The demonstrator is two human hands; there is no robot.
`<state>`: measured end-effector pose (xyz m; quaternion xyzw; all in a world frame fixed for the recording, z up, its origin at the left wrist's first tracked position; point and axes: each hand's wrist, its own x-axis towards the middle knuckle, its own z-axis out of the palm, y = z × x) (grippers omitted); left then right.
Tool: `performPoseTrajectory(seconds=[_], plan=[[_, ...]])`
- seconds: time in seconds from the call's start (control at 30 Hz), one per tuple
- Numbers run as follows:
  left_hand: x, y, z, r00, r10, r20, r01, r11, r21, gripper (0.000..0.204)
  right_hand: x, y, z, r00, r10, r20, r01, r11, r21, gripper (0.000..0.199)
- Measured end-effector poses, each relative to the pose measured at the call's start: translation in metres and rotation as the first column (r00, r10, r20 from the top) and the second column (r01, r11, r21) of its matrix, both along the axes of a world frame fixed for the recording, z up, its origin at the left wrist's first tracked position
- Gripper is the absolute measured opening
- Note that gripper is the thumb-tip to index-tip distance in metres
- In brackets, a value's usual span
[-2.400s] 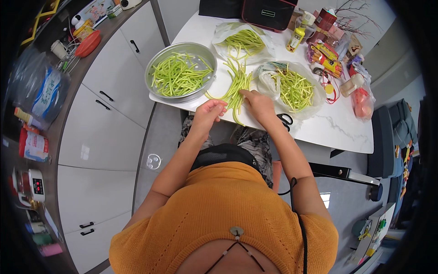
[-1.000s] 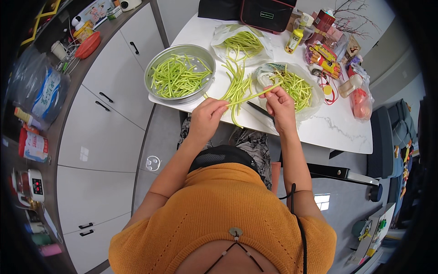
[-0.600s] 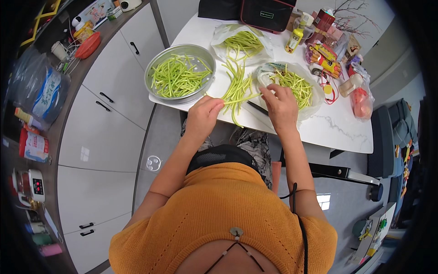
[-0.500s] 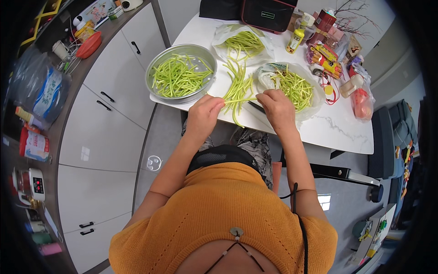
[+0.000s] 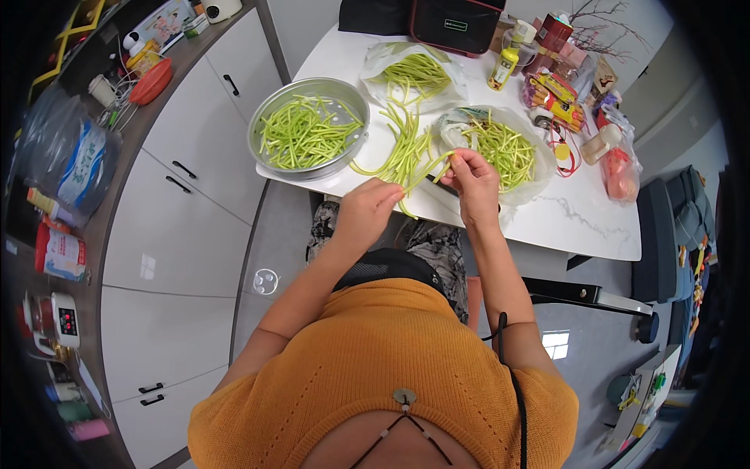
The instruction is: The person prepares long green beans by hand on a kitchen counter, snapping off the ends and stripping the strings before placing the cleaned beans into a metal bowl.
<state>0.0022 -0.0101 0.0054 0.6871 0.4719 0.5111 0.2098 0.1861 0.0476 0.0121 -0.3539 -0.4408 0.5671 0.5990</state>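
Note:
A long, thin green stem [image 5: 428,170] slants between my hands over the table's near edge. The fingers of my left hand [image 5: 370,209] pinch its lower end, while my right hand [image 5: 475,178] pinches it higher up. A loose pile of long green stems [image 5: 408,144] lies on the table just beyond my hands. To the left, a round metal pan [image 5: 361,148] with holes holds short cut stem pieces [image 5: 308,134]. Beside my right hand, an opened plastic bag [image 5: 539,168] contains more short pieces [image 5: 504,152], some brownish. Another plastic bag [image 5: 457,87] farther back holds long stems [image 5: 414,72].
A yellow bottle [image 5: 504,66], snack packs [image 5: 556,98], a glass jar [image 5: 602,145] and a bag of red fruit [image 5: 619,173] crowd the right of the white table [image 5: 578,223]. A dark box [image 5: 457,23] stands at the back. White cabinets [image 5: 168,219] line the left.
My left hand has moved right and slightly nearer to me. My right hand has turned, its fingers now pointing up. The stem between them, nearly level before, slants up to the right.

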Motion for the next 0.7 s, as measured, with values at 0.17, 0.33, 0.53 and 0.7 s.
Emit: performPoseTrajectory(seconds=[0.17,0.33,0.53,0.7], plan=[[0.005,-0.001,-0.011,0.999,-0.036,0.004,0.036,0.999,-0.036,0.012,0.008,0.005,0.004,0.929,0.052,-0.365,-0.068,0.997,-0.032,0.016],[0.0,-0.011,-0.024,0.983,-0.001,0.185,0.069,0.931,-0.358,0.013,0.033,0.023,0.032,0.958,0.014,-0.288,0.007,0.997,0.071,0.017],[-0.008,0.003,-0.028,0.898,-0.012,0.44,0.167,0.934,-0.317,0.016,0.057,0.031,0.022,0.889,-0.366,0.276,0.268,0.904,0.334,0.021],[-0.01,0.001,-0.025,0.894,0.013,0.448,0.152,0.932,-0.33,0.016,0.078,0.045,0.016,0.481,-0.707,0.518,0.292,0.687,0.666,0.021]])
